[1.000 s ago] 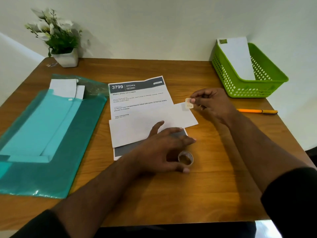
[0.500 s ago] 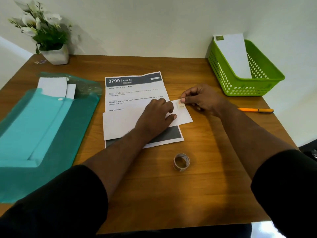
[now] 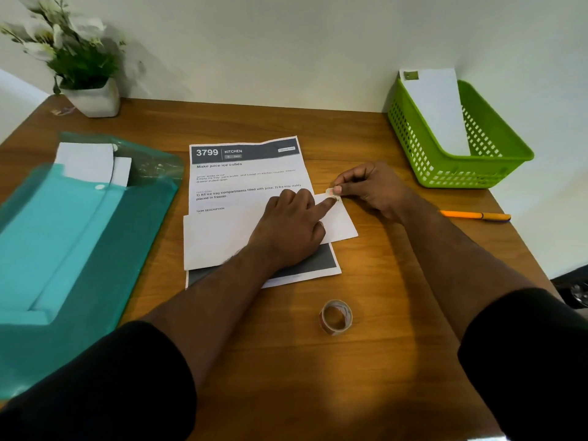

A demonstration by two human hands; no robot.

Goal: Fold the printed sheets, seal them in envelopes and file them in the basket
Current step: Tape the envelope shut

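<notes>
A white envelope (image 3: pixel 219 238) lies across a printed sheet (image 3: pixel 245 179) headed "3799 KITCHEN" at the table's middle. My left hand (image 3: pixel 291 229) presses flat on the envelope, its index finger stretched to the envelope's upper right corner. My right hand (image 3: pixel 370 187) pinches a small sticker (image 3: pixel 331 193) at that same corner, touching my left fingertip. A roll of stickers (image 3: pixel 335 316) stands on the wood in front of the sheet. The green basket (image 3: pixel 496 167) at the right back holds one white envelope (image 3: pixel 437 109) leaning on its far wall.
A teal plastic folder (image 3: pixel 63 249) with white envelopes (image 3: pixel 86 163) poking out covers the left side. An orange pen (image 3: pixel 475 215) lies right of my right wrist. A potted white-flowered plant (image 3: pixel 79 68) stands at the back left corner by the wall.
My left hand left the sticker roll and came up onto the envelope, then slid its index finger to the corner. My right hand brought the sticker down to that corner.
</notes>
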